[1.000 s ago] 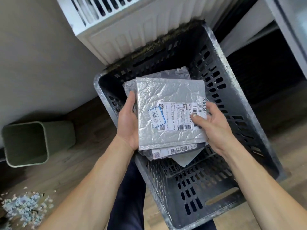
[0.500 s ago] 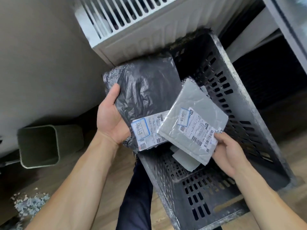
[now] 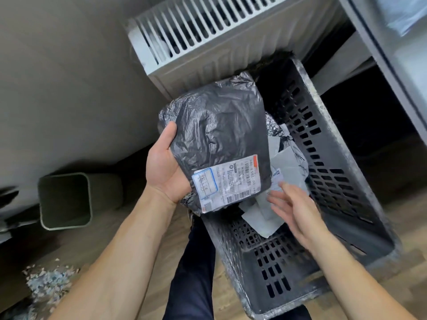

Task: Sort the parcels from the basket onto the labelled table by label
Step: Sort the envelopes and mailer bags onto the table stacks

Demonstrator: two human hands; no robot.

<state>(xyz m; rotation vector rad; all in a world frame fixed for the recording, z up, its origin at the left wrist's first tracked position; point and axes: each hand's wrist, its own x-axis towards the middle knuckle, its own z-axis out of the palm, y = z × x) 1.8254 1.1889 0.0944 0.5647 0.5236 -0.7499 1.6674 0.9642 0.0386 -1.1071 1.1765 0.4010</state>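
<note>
The left hand [image 3: 165, 168] cups the black parcel [image 3: 219, 135] from beneath, thumb along its left edge, holding it tilted over the basket's near-left rim with its white shipping label [image 3: 227, 182] facing up. Just right of it, the right hand [image 3: 292, 210] is loose with fingers spread, gripping nothing and blurred, above the grey parcels [image 3: 286, 174] lying in the basket [image 3: 335, 172]. Half a second ago that hand held a silver mailer; it has let go. Beyond the basket's slotted right wall there is dark open space; a radiator [image 3: 208, 35] stands beyond the hands, a green bin [image 3: 67, 200] on the floor well to the left.
</note>
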